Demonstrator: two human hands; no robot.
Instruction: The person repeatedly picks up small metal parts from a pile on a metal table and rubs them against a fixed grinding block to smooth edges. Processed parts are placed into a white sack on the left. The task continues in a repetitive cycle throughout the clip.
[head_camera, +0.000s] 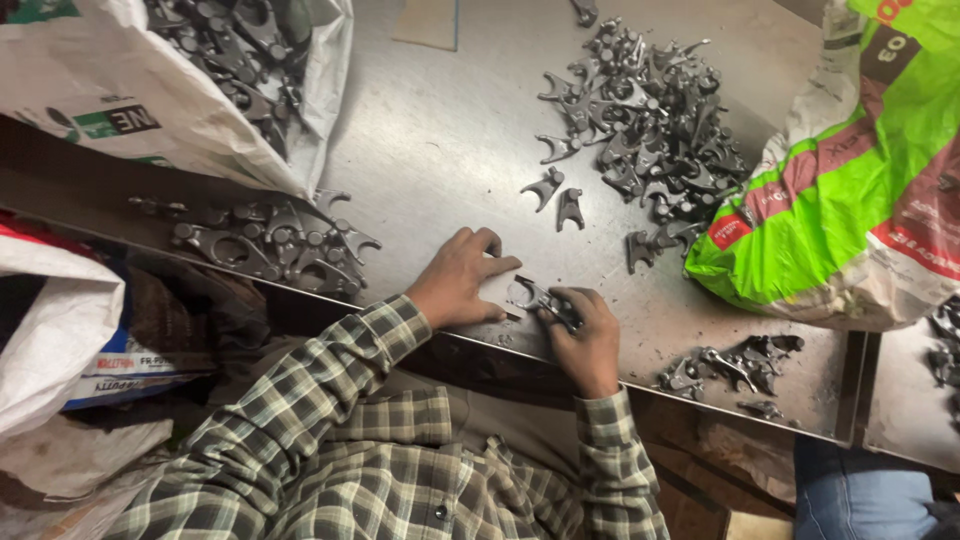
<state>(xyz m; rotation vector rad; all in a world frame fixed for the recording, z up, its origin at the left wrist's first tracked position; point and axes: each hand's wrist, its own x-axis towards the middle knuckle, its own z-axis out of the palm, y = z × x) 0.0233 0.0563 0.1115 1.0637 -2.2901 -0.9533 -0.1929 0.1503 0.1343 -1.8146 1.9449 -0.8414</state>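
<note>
My right hand (587, 338) grips a dark forked metal part (540, 299) just above the near edge of the steel table (440, 150). My left hand (458, 280) rests flat on the table beside it, fingers spread, touching the part's left end. A big heap of the same dark forked parts (650, 120) lies at the far right of the table. Two single parts (556, 198) lie between the heap and my hands. Both arms wear green plaid sleeves.
A white sack of parts (200, 70) lies open at the top left, with spilled parts (280, 245) below it. A green and white sack (850, 180) sits at the right. A small pile of parts (730, 365) lies near the front right edge. More sacks sit at the lower left.
</note>
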